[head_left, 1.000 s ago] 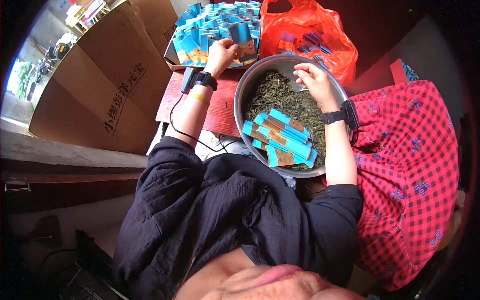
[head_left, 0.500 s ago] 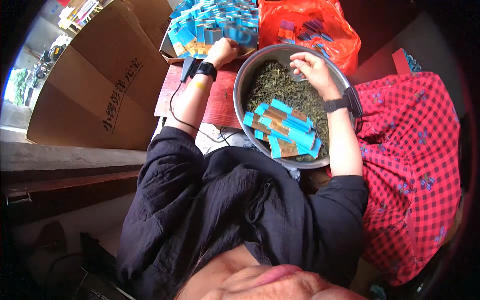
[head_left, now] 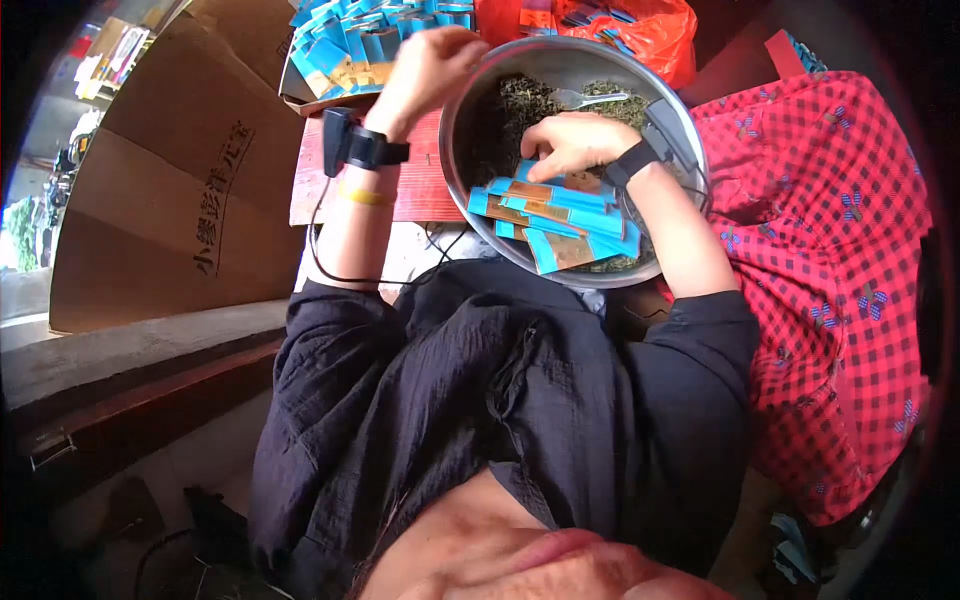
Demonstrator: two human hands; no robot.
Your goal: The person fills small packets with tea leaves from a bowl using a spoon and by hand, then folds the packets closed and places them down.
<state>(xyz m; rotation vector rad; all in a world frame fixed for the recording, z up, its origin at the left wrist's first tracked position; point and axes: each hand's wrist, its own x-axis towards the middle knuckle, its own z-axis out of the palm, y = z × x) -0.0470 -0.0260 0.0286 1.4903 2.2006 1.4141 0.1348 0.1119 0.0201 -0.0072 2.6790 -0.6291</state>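
Note:
My right hand (head_left: pixel 578 145) is in the metal basin (head_left: pixel 690 235), its thumb and fingers closed on the upper end of a blue and gold packet (head_left: pixel 575 182). More such packets (head_left: pixel 560 215) lie overlapping just below it, on dried leaves (head_left: pixel 525 105). Above the hand, a clear plastic scoop (head_left: pixel 590 98) rests on the leaves. My left hand (head_left: pixel 432 75) hovers between the basin's left rim and a box (head_left: pixel 300 100) packed with upright blue packets (head_left: pixel 365 45). Its fingers bend loosely to the right, and no object shows in them; the fingertips are partly hidden.
A red plastic bag (head_left: pixel 660 40) with dark packets stands behind the basin. Red boards (head_left: pixel 425 170) support the box. A large cardboard carton (head_left: pixel 160 160) rises at the left. Red checked cloth (head_left: pixel 810 250) spreads at the right. A cable (head_left: pixel 318 240) runs from my left wrist.
My left hand has come away from the packets in the box, toward the basin. My right hand has let go of the scoop and moved down onto the packets. The view has shifted.

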